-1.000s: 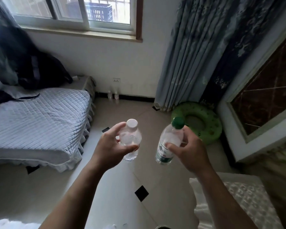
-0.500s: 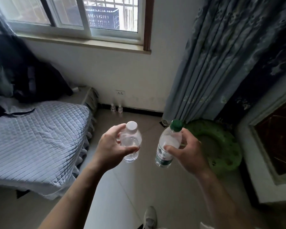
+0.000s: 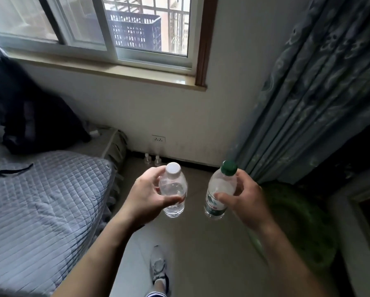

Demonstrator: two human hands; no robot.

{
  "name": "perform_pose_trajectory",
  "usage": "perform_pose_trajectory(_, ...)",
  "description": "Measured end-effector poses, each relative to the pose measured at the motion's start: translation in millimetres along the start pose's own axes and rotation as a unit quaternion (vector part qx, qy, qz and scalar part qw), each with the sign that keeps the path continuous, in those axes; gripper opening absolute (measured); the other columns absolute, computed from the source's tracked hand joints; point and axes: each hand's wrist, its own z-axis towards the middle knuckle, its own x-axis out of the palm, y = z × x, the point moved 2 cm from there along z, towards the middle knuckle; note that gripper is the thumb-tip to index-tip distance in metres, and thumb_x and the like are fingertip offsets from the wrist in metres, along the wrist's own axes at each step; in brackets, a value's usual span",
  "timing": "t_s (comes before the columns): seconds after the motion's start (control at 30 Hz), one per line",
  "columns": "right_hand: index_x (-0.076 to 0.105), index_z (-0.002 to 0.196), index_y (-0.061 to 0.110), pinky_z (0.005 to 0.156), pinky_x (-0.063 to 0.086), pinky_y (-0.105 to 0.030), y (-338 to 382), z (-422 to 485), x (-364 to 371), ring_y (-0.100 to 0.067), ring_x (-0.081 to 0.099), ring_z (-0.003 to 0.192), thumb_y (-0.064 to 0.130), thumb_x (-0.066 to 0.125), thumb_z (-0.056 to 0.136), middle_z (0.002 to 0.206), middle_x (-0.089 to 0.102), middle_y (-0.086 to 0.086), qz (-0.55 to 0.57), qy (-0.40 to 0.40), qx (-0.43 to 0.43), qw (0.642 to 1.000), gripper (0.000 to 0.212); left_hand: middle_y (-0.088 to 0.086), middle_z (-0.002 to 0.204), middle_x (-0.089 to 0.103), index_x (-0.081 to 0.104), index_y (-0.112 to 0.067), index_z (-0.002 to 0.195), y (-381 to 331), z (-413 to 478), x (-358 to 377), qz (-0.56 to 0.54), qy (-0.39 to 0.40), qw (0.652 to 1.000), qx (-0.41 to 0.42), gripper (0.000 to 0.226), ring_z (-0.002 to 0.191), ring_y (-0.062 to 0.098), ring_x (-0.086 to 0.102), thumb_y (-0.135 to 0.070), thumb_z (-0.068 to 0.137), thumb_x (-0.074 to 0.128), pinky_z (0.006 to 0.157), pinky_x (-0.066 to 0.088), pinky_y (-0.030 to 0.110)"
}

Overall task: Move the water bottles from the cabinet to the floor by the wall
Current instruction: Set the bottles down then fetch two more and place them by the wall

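Observation:
My left hand point(image 3: 146, 196) grips a clear water bottle with a white cap point(image 3: 173, 185), held upright above the floor. Beside it, my right hand point(image 3: 244, 200) holds a clear water bottle with a green cap and a green label point(image 3: 219, 189). Two small bottles point(image 3: 152, 160) stand on the floor against the wall, below a wall socket point(image 3: 158, 138). The cabinet is out of view.
A bed with a grey quilted cover point(image 3: 40, 200) fills the left side, dark clothes heaped at its head. A patterned curtain point(image 3: 308, 93) hangs on the right, a green inflatable ring point(image 3: 297, 221) under it. My foot in a grey shoe point(image 3: 157, 264) is on the tiled floor.
The view has moved closer to the window wall, and the two bottles on the floor look larger. Both hands still hold their bottles the same way. A foot has come into view.

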Motion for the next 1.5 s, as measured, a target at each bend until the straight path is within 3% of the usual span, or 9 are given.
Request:
perform_pose_trajectory(0.4, 0.062, 0.104, 0.036, 0.080, 0.059, -0.040, 25, 193, 66, -0.007, 0.069, 0.086, 0.034, 0.080, 0.052, 0.093, 0.073, 0.015, 0.006, -0.054, 0.024, 0.998, 0.055, -0.011, 0.114, 0.065, 0.058, -0.027, 0.125, 45, 224, -50, 0.011, 0.072, 0.997, 0.007, 0.080, 0.102, 0.004, 0.065, -0.038, 0.052, 0.085, 0.086, 0.057, 0.032)
perform_pose_trajectory(0.53, 0.063, 0.105, 0.033, 0.082, 0.058, -0.037, 29, 239, 71, -0.007, 0.069, 0.088, 0.017, 0.084, 0.060, 0.094, 0.073, 0.013, 0.015, -0.056, 0.028, 0.998, 0.053, -0.014, 0.115, 0.064, 0.057, -0.026, 0.127, 48, 275, -51, 0.007, 0.094, 0.996, -0.003, 0.080, 0.104, 0.004, 0.064, -0.037, 0.053, 0.085, 0.088, 0.056, 0.033)
perform_pose_trajectory(0.63, 0.062, 0.105, 0.033, 0.081, 0.058, -0.035, 26, 273, 71, -0.010, 0.070, 0.089, 0.017, 0.083, 0.059, 0.096, 0.073, 0.011, 0.029, -0.056, 0.030, 0.998, 0.053, -0.014, 0.115, 0.063, 0.056, -0.025, 0.129, 53, 312, -43, 0.018, 0.105, 0.994, -0.004, 0.079, 0.105, 0.003, 0.063, -0.032, 0.057, 0.087, 0.089, 0.056, 0.031)
perform_pose_trajectory(0.77, 0.063, 0.106, 0.032, 0.083, 0.059, -0.037, 13, 319, 66, -0.013, 0.071, 0.090, 0.018, 0.084, 0.057, 0.098, 0.074, 0.008, 0.041, -0.050, 0.028, 0.998, 0.054, -0.013, 0.115, 0.064, 0.057, -0.037, 0.122, 62, 357, -25, 0.035, 0.114, 0.993, -0.007, 0.072, 0.102, 0.004, 0.065, -0.029, 0.058, 0.088, 0.089, 0.056, 0.032)
perform_pose_trajectory(0.9, 0.063, 0.110, 0.033, 0.084, 0.059, -0.042, -11, 370, 60, -0.013, 0.071, 0.090, 0.031, 0.081, 0.053, 0.099, 0.073, 0.009, 0.035, -0.042, 0.029, 0.998, 0.060, -0.016, 0.114, 0.065, 0.056, -0.039, 0.121, 77, 400, -1, 0.053, 0.110, 0.992, -0.022, 0.070, 0.104, 0.003, 0.064, -0.027, 0.060, 0.089, 0.091, 0.055, 0.032)
perform_pose_trajectory(1.13, 0.061, 0.104, 0.049, 0.087, 0.057, -0.043, -65, 456, 56, -0.012, 0.067, 0.099, 0.028, 0.081, 0.052, 0.109, 0.067, 0.010, 0.021, -0.033, 0.031, 0.999, 0.060, -0.023, 0.111, 0.062, 0.058, -0.036, 0.120, 118, 472, 45, 0.081, 0.103, 0.991, -0.040, 0.068, 0.104, 0.000, 0.062, -0.025, 0.060, 0.087, 0.090, 0.055, 0.031)
perform_pose_trajectory(1.3, 0.062, 0.101, 0.051, 0.088, 0.057, -0.042, -117, 498, 66, -0.008, 0.069, 0.093, 0.025, 0.083, 0.052, 0.098, 0.073, 0.016, 0.020, -0.037, 0.075, 0.996, 0.059, -0.023, 0.113, 0.062, 0.057, -0.038, 0.123, 158, 514, 78, 0.103, 0.104, 0.987, -0.059, 0.070, 0.106, -0.003, 0.060, -0.033, 0.060, 0.087, 0.092, 0.053, 0.027)
perform_pose_trajectory(1.4, 0.064, 0.110, 0.041, 0.089, 0.057, -0.038, -162, 524, 84, -0.007, 0.068, 0.096, 0.030, 0.082, 0.049, 0.100, 0.073, 0.015, 0.014, -0.047, 0.091, 0.995, 0.064, -0.020, 0.113, 0.063, 0.058, -0.036, 0.122, 199, 539, 101, 0.118, 0.108, 0.986, -0.056, 0.066, 0.105, -0.001, 0.059, -0.034, 0.062, 0.087, 0.093, 0.050, 0.023)
perform_pose_trajectory(1.5, 0.065, 0.114, 0.028, 0.089, 0.055, -0.032, -216, 552, 110, -0.013, 0.067, 0.100, 0.015, 0.087, 0.056, 0.106, 0.071, 0.011, 0.012, -0.056, 0.110, 0.992, 0.063, -0.017, 0.112, 0.065, 0.059, -0.038, 0.122, 263, 560, 130, 0.110, 0.118, 0.984, -0.070, 0.063, 0.104, 0.002, 0.062, -0.032, 0.065, 0.085, 0.092, 0.052, 0.028)
